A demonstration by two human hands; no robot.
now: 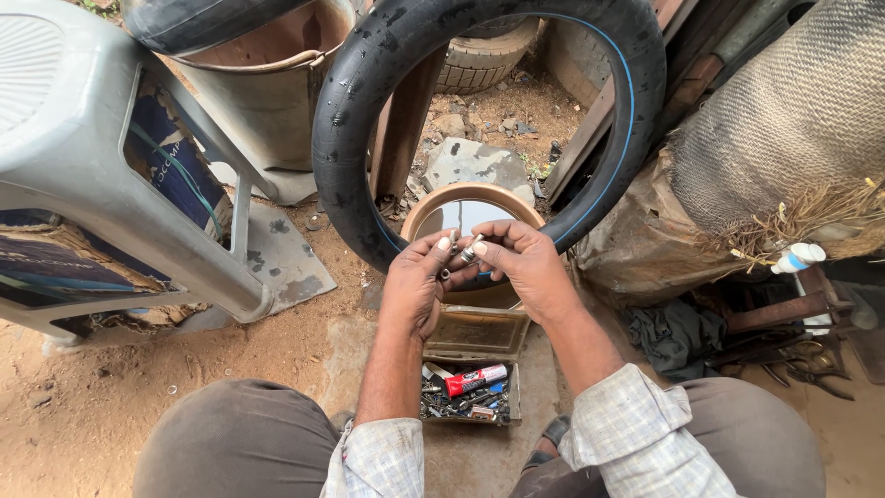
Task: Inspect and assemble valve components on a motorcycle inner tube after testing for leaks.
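A black inner tube [350, 111] with a thin blue stripe stands upright in front of me, its lower edge resting over a round basin of water [466, 198]. My left hand [415, 281] pinches the tube's small metal valve stem at the tube's bottom edge. My right hand [525, 263] meets it from the right, its fingertips closed on a small metal valve piece [470, 249] at that stem. Both hands hover just above the basin. Below my wrists lies an open small box [470, 392] with metal bits and a red tube inside.
A grey plastic stool [83, 157] stands at the left on the dirt. A metal bucket [267, 83] sits behind the tube, with a tyre [489, 55] farther back. A burlap sack [784, 129], a rag and hand tools [802, 360] crowd the right side.
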